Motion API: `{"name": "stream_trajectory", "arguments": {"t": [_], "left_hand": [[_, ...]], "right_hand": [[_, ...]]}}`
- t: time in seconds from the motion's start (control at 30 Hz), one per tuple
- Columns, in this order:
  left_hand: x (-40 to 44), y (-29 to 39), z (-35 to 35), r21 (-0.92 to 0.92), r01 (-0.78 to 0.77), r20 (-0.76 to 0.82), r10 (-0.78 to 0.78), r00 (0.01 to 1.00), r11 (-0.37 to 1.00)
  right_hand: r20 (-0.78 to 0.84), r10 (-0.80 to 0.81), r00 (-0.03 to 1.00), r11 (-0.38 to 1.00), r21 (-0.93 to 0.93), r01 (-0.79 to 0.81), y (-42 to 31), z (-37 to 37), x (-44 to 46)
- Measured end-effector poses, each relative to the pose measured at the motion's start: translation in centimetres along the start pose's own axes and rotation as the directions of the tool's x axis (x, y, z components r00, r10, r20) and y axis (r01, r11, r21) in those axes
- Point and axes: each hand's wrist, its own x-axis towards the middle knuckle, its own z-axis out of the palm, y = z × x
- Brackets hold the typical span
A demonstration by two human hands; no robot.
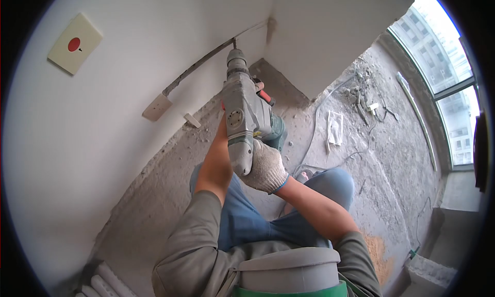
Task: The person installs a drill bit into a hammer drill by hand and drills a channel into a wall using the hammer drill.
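A grey-green rotary hammer (240,111) points away from me, its bit (234,43) touching a long groove (198,63) cut in the white wall. My right hand (265,168), in a whitish knitted glove, is closed round the rear handle. My left forearm (215,160) runs up to the underside of the tool's front half. The tool's body hides most of that hand, which appears closed round the front. A red and black part (265,97) sticks out on the tool's right side. The groove runs from a socket plate (157,107) towards the wall corner.
Another cream plate with a red disc (75,44) is on the left wall. Rubble (363,95), cables and a white packet (335,127) lie on the rough concrete floor (381,152). A window (443,65) is at right. White pipe-like pieces (111,281) lie bottom left.
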Motion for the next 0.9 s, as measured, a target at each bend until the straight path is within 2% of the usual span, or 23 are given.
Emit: {"name": "stream_trajectory", "arguments": {"t": [0.03, 0.07, 0.1, 0.13, 0.17, 0.2, 0.23, 0.27, 0.3, 0.33, 0.4, 0.47, 0.5, 0.57, 0.7, 0.77, 0.8, 0.9], "left_hand": [[-1.6, 1.1, 0.8, 0.002, -0.003, 0.003, 0.003, 1.0, 1.0], [-3.4, 2.1, 1.7, -0.047, 0.032, 0.035, -0.031, 0.999, 0.998], [1.9, -2.0, -0.6, 0.125, -0.174, 0.129, 0.158, 0.979, 0.977], [7.1, -5.9, -2.8, 0.278, -0.402, 0.222, 0.349, 0.911, 0.872], [12.0, -9.6, -4.8, 0.375, -0.595, 0.3, 0.514, 0.803, 0.711], [8.8, -7.7, -3.8, 0.351, -0.6, 0.279, 0.531, 0.8, 0.719], [5.4, -5.6, -2.1, 0.337, -0.393, 0.14, 0.368, 0.919, 0.855], [1.7, -3.3, -0.3, 0.27, -0.173, -0.008, 0.182, 0.983, 0.947], [-0.3, -2.2, 0.4, 0.275, -0.171, -0.004, 0.179, 0.984, 0.946], [-1.8, -1.4, 0.8, 0.112, -0.117, 0.022, 0.115, 0.993, 0.987], [-2.4, -1.6, 0.9, -0.048, -0.052, 0.062, 0.055, 0.997, 0.997], [-1.6, -2.7, 0.5, -0.157, -0.256, 0.084, 0.272, 0.959, 0.954], [-1.7, -2.4, 0.4, -0.156, -0.258, 0.084, 0.273, 0.958, 0.954], [-1.7, -1.8, 0.0, -0.07, -0.104, 0.058, 0.109, 0.992, 0.992], [-1.3, -0.4, -0.2, -0.125, -0.059, 0.094, 0.071, 0.993, 0.99], [-1.3, 0.7, -0.2, 0.034, 0.019, 0.101, -0.023, 0.995, 0.999], [-1.5, 1.2, 0.2, 0.033, 0.018, 0.104, -0.021, 0.994, 0.999], [-1.1, 1.2, 0.9, -0.114, 0.117, -0.034, -0.122, 0.992, 0.987]], "right_hand": [[-0.004, -0.001, 1.0, 1.0, -0.001, 0.001, -1.0, -0.9, 0.0], [-0.009, 0.09, 0.996, 0.995, 0.048, -0.089, -2.1, -2.3, -0.2], [-0.006, 0.177, 0.984, 0.98, 0.098, -0.175, -2.9, -3.2, -0.3], [-0.081, 0.087, 0.993, 0.991, 0.111, -0.078, -2.2, -2.9, -1.0], [-0.082, 0.078, 0.994, 0.991, 0.112, -0.069, -2.1, -2.6, -1.2], [-0.097, 0.029, 0.995, 0.996, 0.09, -0.02, -2.0, -2.3, -1.6], [-0.11, -0.015, 0.994, 0.997, 0.069, 0.023, -2.0, -2.2, -2.1], [-0.019, 0.061, 0.998, 0.994, 0.095, -0.059, -2.3, -2.7, -2.4], [-0.023, 0.065, 0.998, 0.993, 0.099, -0.062, -2.1, -2.7, -2.7], [-0.019, 0.062, 0.998, 0.992, 0.108, -0.06, -1.9, -2.5, -3.0], [-0.022, 0.062, 0.998, 0.991, 0.117, -0.059, -1.8, -2.6, -3.2], [-0.006, 0.049, 0.999, 0.993, 0.108, -0.048, -2.1, -2.7, -3.2], [-0.007, 0.048, 0.999, 0.993, 0.108, -0.047, -2.1, -2.6, -3.0], [-0.076, -0.012, 0.997, 0.996, 0.09, 0.019, -1.9, -2.4, -2.6], [-0.044, 0.037, 0.998, 0.991, 0.133, -0.03, -0.9, -1.8, -1.2], [-0.075, -0.022, 0.997, 0.993, 0.112, 0.03, -0.8, -1.3, -0.7], [-0.068, -0.001, 0.998, 0.995, 0.097, 0.008, -0.7, -1.2, -0.2], [-0.078, -0.016, 0.997, 0.99, 0.138, 0.027, -0.7, -1.9, 0.7]]}}
